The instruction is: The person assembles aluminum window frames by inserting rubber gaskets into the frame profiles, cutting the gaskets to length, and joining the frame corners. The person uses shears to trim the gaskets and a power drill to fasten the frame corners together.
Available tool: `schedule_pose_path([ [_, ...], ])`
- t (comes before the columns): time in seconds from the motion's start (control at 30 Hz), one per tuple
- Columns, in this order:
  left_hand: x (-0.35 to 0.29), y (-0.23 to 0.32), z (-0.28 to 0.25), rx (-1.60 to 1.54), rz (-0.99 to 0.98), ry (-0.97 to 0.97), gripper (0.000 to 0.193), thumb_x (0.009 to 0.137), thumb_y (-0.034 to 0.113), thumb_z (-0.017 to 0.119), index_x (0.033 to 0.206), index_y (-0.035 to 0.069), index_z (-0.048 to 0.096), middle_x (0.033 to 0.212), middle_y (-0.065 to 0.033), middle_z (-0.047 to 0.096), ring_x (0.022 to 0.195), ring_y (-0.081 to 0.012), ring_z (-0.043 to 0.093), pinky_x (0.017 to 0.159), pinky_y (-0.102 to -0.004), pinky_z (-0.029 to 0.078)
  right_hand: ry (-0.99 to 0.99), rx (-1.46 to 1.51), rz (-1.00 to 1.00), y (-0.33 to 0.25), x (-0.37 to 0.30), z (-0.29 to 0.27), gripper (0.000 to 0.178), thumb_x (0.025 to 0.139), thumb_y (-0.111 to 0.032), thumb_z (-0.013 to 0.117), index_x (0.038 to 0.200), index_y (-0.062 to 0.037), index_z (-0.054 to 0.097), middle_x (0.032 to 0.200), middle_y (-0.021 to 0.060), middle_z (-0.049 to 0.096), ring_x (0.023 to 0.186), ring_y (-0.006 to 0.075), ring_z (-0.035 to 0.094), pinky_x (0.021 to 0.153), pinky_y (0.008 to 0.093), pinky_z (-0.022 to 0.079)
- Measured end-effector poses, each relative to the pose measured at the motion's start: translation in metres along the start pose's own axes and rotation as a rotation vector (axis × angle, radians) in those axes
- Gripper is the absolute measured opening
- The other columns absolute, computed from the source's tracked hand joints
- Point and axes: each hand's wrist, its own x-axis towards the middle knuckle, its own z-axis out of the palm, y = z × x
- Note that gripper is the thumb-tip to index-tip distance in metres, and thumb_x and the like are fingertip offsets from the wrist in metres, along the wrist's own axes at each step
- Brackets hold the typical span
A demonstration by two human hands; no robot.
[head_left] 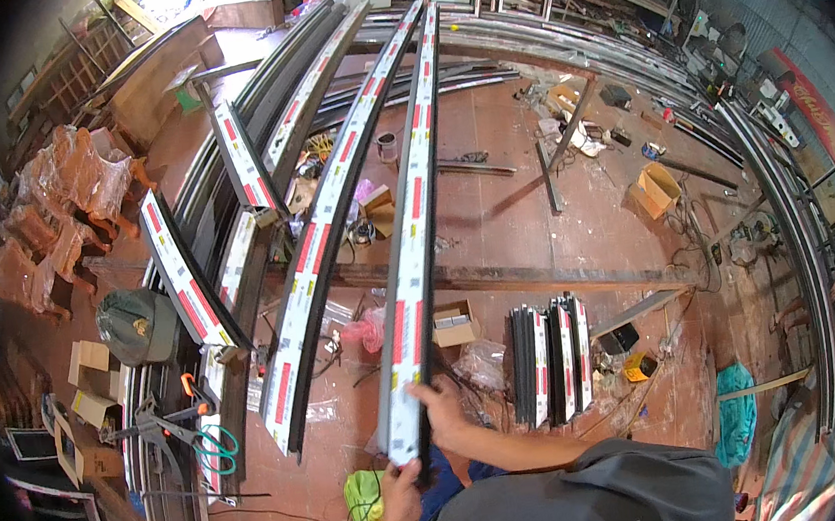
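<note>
A long dark metal frame profile (412, 261), its face covered with white, red-marked film, runs away from me with its near end close to my body. My left hand (400, 493) is closed on its near end. Just above, my right hand (440, 415) grips the right edge, with some fingers hidden by the profile. A similar long profile (313, 242) lies to the left, its near end cut at an angle. Farther left, two shorter filmed profiles (184, 273) rest across the other lengths.
A clamp (157, 426) and a green cap (137, 326) sit at left. Short profiles (550, 360) stand grouped on the floor to my right. A rusty metal beam (540, 277) crosses beneath the long profiles. Cardboard boxes (654, 189), cables and wrapped wooden furniture (70, 198) surround the area.
</note>
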Motion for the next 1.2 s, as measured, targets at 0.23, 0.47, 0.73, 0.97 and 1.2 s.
schedule_pose_path([
  [0.23, 0.042, -0.078, 0.056, 0.436, 0.153, -0.227, 0.044, 0.105, 0.022, 0.071, 0.142, 0.0, 0.057, 0.115, -0.0083, 0.072, 0.097, -0.0168, 0.071, 0.084, -0.032, 0.058, 0.255, -0.09, -0.25, -0.126, -0.006, -0.162, 0.043, 0.086, -0.024, 0.086, 0.112, 0.0062, 0.07, 0.101, 0.0097, 0.074, 0.086, 0.0174, 0.068, 0.081, 0.0327, 0.055],
  [0.47, 0.059, -0.07, 0.053, 0.738, -0.093, -0.184, 0.047, 0.102, 0.033, 0.075, 0.134, 0.001, 0.063, 0.109, -0.0069, 0.075, 0.092, -0.0136, 0.072, 0.076, -0.0278, 0.056, 0.272, -0.206, -0.265, -0.119, -0.08, -0.348, 0.049, 0.09, -0.025, 0.085, 0.12, 0.0093, 0.066, 0.103, 0.0107, 0.073, 0.093, 0.0153, 0.068, 0.084, 0.0306, 0.053],
  [0.73, 0.07, -0.089, 0.072, 1.041, -0.084, -0.321, 0.05, 0.099, 0.032, 0.078, 0.134, -0.002, 0.065, 0.101, -0.0089, 0.075, 0.083, -0.0137, 0.07, 0.073, -0.0295, 0.056, 0.409, -0.097, -0.279, -0.076, -0.134, -0.404, 0.05, 0.088, -0.021, 0.088, 0.125, 0.0054, 0.068, 0.107, 0.0094, 0.073, 0.098, 0.015, 0.067, 0.088, 0.0319, 0.054],
  [0.97, 0.083, -0.041, 0.119, 1.413, 0.372, -0.287, 0.058, 0.089, 0.033, 0.086, 0.134, 0.001, 0.067, 0.116, -0.0195, 0.076, 0.107, -0.0278, 0.073, 0.094, -0.04, 0.057, 0.473, -0.32, -0.386, -0.196, -0.085, -0.455, 0.058, 0.098, -0.034, 0.076, 0.134, 0.0099, 0.066, 0.116, 0.0166, 0.075, 0.105, 0.0267, 0.07, 0.095, 0.036, 0.053],
  [1.2, 0.108, 0.144, 0.091, 1.671, 1.024, 0.483, 0.061, 0.082, 0.02, 0.087, 0.135, 0.001, 0.063, 0.132, -0.0217, 0.068, 0.124, -0.0408, 0.063, 0.105, -0.0459, 0.05, 0.535, -1.254, -0.408, -0.245, -0.08, -0.425, 0.129, 0.076, -0.051, 0.091, 0.166, 0.0072, 0.018, 0.16, 0.0359, 0.041, 0.149, 0.0458, 0.042, 0.122, 0.048, 0.036],
])
